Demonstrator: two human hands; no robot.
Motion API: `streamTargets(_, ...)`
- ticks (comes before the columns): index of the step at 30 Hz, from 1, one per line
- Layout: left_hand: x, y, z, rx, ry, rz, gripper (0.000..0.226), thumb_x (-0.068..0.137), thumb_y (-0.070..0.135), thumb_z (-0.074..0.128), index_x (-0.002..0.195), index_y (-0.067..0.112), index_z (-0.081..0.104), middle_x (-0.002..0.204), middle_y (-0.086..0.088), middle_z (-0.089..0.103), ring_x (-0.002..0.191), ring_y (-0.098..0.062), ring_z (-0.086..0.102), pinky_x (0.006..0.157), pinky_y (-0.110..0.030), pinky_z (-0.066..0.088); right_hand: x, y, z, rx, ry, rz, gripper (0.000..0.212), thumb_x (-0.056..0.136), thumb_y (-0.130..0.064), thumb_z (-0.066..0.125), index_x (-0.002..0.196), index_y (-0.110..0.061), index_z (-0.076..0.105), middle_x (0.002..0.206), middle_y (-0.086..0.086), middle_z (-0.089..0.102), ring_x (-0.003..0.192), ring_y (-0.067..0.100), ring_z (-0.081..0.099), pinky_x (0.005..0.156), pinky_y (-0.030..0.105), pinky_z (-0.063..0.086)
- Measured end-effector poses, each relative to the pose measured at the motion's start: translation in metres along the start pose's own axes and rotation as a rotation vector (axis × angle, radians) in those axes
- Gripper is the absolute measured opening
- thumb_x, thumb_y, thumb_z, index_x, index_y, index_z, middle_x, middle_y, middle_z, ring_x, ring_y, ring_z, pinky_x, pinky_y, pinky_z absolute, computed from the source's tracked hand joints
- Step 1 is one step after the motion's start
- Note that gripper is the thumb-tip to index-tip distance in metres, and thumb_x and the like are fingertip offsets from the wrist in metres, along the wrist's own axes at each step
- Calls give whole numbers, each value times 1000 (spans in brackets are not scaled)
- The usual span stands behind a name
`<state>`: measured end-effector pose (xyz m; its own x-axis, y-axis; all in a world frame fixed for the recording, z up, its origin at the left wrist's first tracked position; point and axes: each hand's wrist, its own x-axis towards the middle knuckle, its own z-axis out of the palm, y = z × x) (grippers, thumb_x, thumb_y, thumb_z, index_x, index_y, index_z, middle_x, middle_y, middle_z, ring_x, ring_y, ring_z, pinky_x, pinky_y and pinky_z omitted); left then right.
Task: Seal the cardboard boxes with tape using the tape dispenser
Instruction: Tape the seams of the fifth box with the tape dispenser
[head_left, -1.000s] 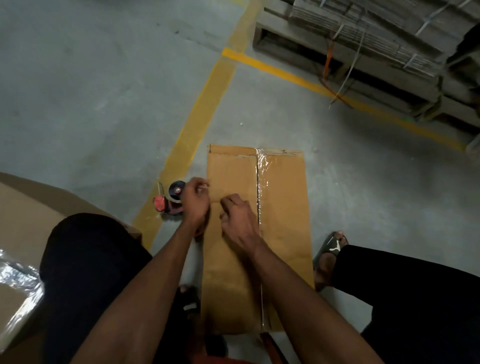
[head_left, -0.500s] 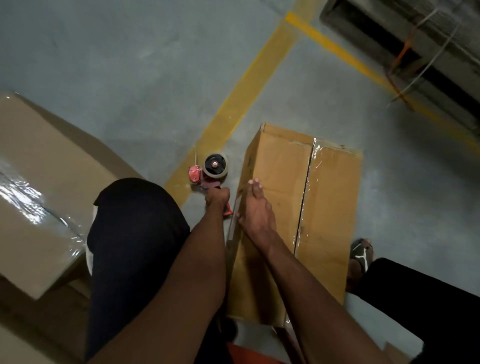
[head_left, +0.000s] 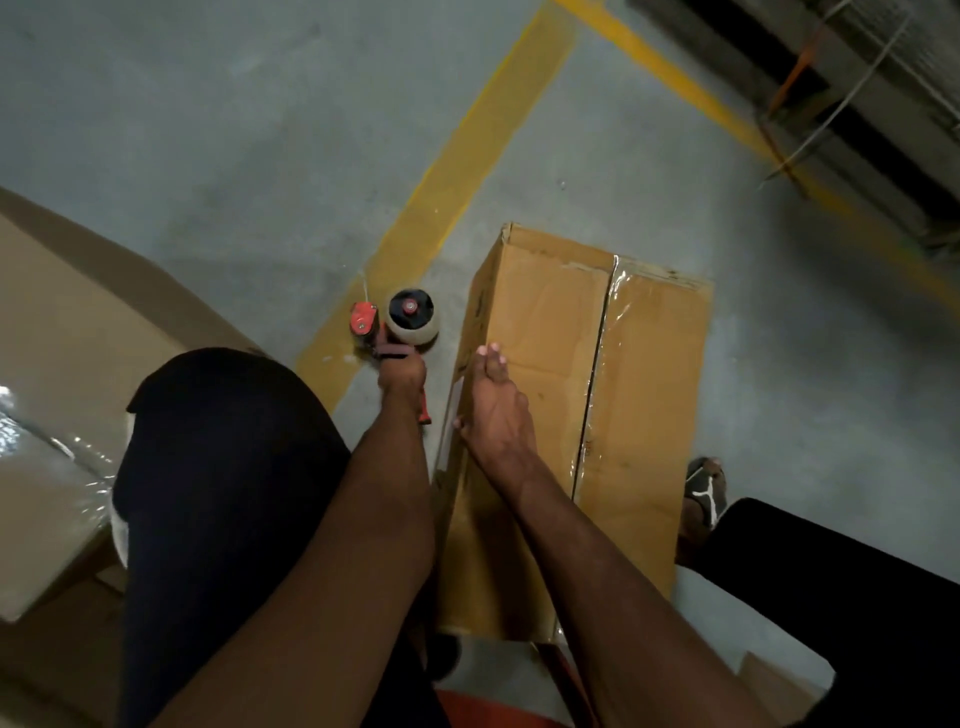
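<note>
Since a second ago the left hand has gone from the box top to the red handle of the dispenser, and it now grasps that handle, fingers curled round it, with the tool held low just left of the box, over the grey floor beside the yellow line. Its tape roll faces up and sits near the box's left wall without touching it. Meanwhile the right hand has slid to the box's upper left edge, where it lies flat, fingers straight and pressed together, thumb dipping over the side, where a pale strip of tape seems to run down the wall. From where I stand the box lies long on the floor between the person's knees, clear tape shining along its centre seam. To the left a second box with glossy tape sits partly behind the dark-clothed knee. On the right a sandalled foot rests just beside the box's right wall. Far back at the upper right, a pallet with loose straps sits in shadow.
</note>
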<state>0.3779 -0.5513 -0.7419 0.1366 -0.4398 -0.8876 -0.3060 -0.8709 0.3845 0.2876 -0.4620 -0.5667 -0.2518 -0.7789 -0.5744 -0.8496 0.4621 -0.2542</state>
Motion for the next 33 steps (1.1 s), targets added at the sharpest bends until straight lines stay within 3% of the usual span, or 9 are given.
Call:
streamTargets(4, -51, 18, -23, 263, 185, 208, 49, 99, 37, 58, 138, 8, 56, 135, -19, 61, 118, -42, 59, 89, -41, 48, -3, -3, -5, 3, -9, 7, 101, 94, -18, 73, 162, -1, -1, 170, 18, -4, 157, 33, 8, 119, 38, 30)
streamTargets(9, -142, 35, -40, 233, 256, 254, 19, 93, 33, 60, 95, 14, 59, 92, -9, 56, 86, -23, 53, 73, -30, 38, -12, -2, -15, 61, -90, -5, 107, 91, -23, 76, 162, -1, -1, 170, 18, -5, 158, 31, 5, 122, 34, 21)
streamTargets(12, -187, 51, -44, 263, 238, 329, 23, 85, 35, 70, 89, 13, 64, 82, -2, 58, 77, -22, 55, 66, -31, 44, -26, 13, -30, 317, -63, -9, 80, 88, -17, 77, 156, -2, 36, 161, 19, 36, 149, 31, 35, 118, 31, 29)
streamTargets(14, -207, 56, -45, 230, 159, 385, 21, 71, 31, 77, 80, 16, 66, 77, 1, 65, 73, -24, 63, 62, -32, 50, -38, 30, -34, 525, 58, 57, 40, 92, -14, 71, 131, -4, 67, 131, 14, 67, 124, 26, 61, 102, 27, 45)
streamTargets(16, -225, 59, -45, 160, 50, 485, 21, 64, 29, 80, 68, 19, 62, 66, 2, 64, 65, -23, 62, 59, -36, 52, -54, 40, -45, 810, 118, 194, 21, 97, -21, 67, 112, -12, 77, 113, 9, 74, 108, 23, 68, 86, 25, 50)
streamTargets(19, -255, 58, -40, 111, -102, 619, 27, 62, 32, 85, 65, 17, 62, 53, -6, 57, 51, -21, 51, 52, -37, 43, -82, 49, -79, 1302, 66, 362, 30, 105, -30, 54, 113, -8, 74, 111, 18, 72, 84, 26, 67, 64, 28, 51)
streamTargets(22, -307, 54, -39, 108, -276, 745, 28, 72, 29, 89, 74, 8, 70, 56, -8, 60, 49, -21, 50, 50, -33, 43, -114, 62, -114, 1598, 34, 355, 47, 107, -40, 46, 126, -1, 67, 125, 24, 68, 87, 29, 68, 72, 37, 55)
streamTargets(26, -366, 44, -43, 145, -496, 838, 44, 78, 26, 88, 82, -12, 66, 59, -13, 55, 50, -21, 43, 49, -31, 39, -150, 74, -150, 1878, 14, 227, 50, 95, -62, 57, 101, -15, 73, 95, 7, 74, 86, 27, 69, 72, 36, 57)
streamTargets(33, -414, 30, -46, 236, -635, 921, 23, 74, 14, 90, 71, 11, 67, 57, -7, 47, 46, -18, 34, 46, -27, 32, -193, 89, -163, 1937, 126, 186, 20, 102, -9, 49, 91, -3, 64, 87, 11, 59, 61, 17, 56, 53, 22, 54)
